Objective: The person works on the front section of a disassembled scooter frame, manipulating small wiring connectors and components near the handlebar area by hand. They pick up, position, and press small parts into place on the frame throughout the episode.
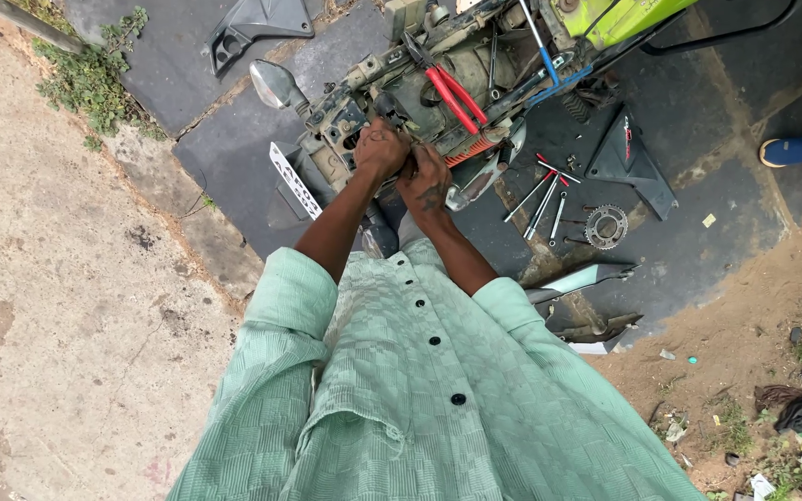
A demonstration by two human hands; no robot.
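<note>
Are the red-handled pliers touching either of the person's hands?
Apart. The head view shows the red-handled pliers lying on the motorcycle frame, with a clear gap to the left hand and right hand.

Two hands, the left hand (381,147) and the right hand (426,179), meet on one stripped motorcycle (438,88). One pair of red-handled pliers (447,85) lies on top of it. One mirror (274,83) sticks out at its side. One sprocket (606,225) lies on the ground, beside about four wrenches and screwdrivers (540,199). Two dark body panels (251,25) lie apart. Two blue shoes (791,150) show at the right edge.
</note>
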